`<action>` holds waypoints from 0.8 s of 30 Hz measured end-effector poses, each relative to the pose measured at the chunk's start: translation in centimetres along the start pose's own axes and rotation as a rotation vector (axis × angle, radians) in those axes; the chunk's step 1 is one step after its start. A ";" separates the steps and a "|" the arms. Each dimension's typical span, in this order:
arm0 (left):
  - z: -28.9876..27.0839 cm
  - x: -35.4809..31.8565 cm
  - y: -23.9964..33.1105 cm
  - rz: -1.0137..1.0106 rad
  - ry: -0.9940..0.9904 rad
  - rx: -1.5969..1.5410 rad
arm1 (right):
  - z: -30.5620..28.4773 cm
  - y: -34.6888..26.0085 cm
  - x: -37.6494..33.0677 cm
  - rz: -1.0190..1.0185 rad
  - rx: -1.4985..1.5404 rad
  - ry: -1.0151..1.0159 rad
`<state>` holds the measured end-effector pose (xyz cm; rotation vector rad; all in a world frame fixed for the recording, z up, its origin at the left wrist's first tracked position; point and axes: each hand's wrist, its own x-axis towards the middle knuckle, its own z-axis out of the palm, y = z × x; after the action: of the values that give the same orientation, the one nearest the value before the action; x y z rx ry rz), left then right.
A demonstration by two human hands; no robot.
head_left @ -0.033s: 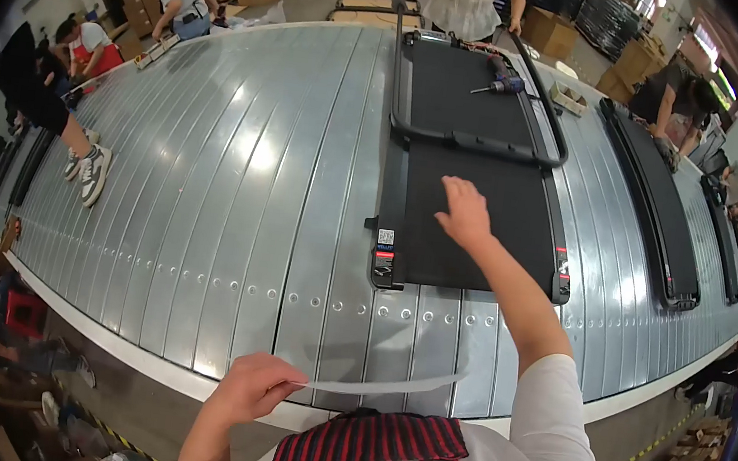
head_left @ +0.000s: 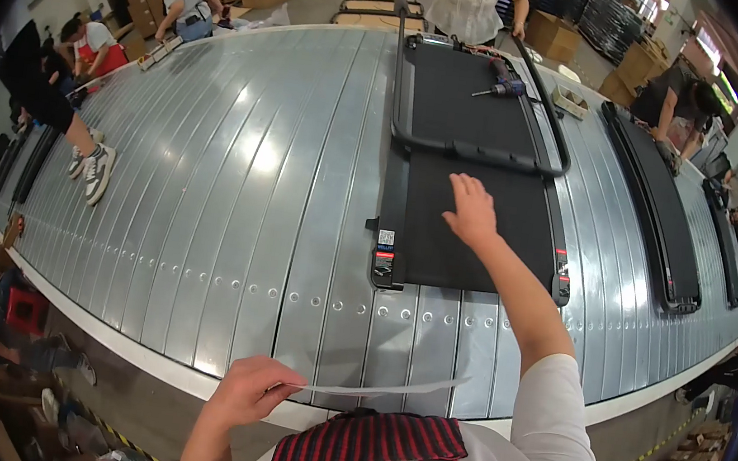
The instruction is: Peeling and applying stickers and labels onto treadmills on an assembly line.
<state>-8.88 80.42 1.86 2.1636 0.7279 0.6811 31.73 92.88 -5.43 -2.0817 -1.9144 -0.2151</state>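
My left hand (head_left: pixel 255 391), near the table's front edge, pinches one end of a thin whitish sheet (head_left: pixel 387 389), seen almost edge-on and stretching to the right. With its fingers apart and nothing in them, my right hand (head_left: pixel 471 210) reaches over the black belt of a treadmill (head_left: pixel 466 260); I cannot tell whether it touches the belt. The treadmill lies lengthwise before me, labels on its near corners. Across its far half sits a black tubular handle frame (head_left: pixel 478 155), and a blue and black power drill (head_left: pixel 505 88) rests on the belt inside that frame.
The metal slatted table (head_left: pixel 235 206) extends to both sides. At the far end, a person (head_left: pixel 468 0) grips the handle frame. More treadmills (head_left: pixel 654 208) lie to the right, one with a person bent over it. Someone's legs (head_left: pixel 90 162) are on the table at left. A small parts box (head_left: pixel 570 101) stands beside the treadmill.
My right hand has shifted very slightly to the right above the belt. The sheet's free end has moved a little. My left hand keeps its pinch.
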 end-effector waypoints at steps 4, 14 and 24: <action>0.8 -2.2 3.2 -0.076 0.106 0.004 | -2.4 1.1 -0.1 -0.058 -0.175 -0.016; 4.1 -6.1 8.0 -0.142 0.226 0.057 | -0.6 2.6 -14.1 -0.300 0.113 -0.135; 5.4 -8.0 10.1 -0.520 0.700 -0.390 | 3.7 2.1 -19.3 -0.250 0.070 -0.185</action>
<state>-8.00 66.75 4.67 1.2785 1.3254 1.1836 31.58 75.69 -15.16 -1.8722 -2.2566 -0.0088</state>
